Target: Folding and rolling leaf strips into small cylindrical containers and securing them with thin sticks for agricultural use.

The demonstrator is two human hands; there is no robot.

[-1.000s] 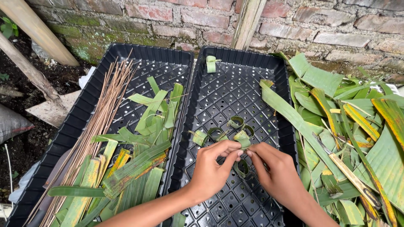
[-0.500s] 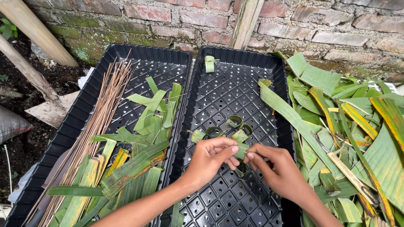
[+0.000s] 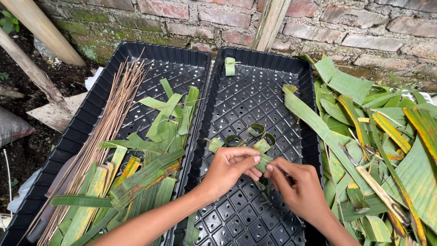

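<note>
Head view: our left hand (image 3: 230, 166) and right hand (image 3: 298, 187) both pinch one folded leaf strip (image 3: 263, 162) over the right black tray (image 3: 314, 150), fingertips meeting to keep its loop closed.

Left hand (image 3: 230, 167) enters from 7 o'clock, right hand (image 3: 298, 187) from 5 o'clock; fingertips meet, pinched together at centre.

This was an outdoor yard corner, used as a rough work spot; a mossy brick wall (image 3: 191, 18) ran along the far side; dark bare soil (image 3: 27, 132) lay at left; wooden poles (image 3: 41, 29) leaned there; black perforated trays (image 3: 255, 105) sat on the ground.
</note>
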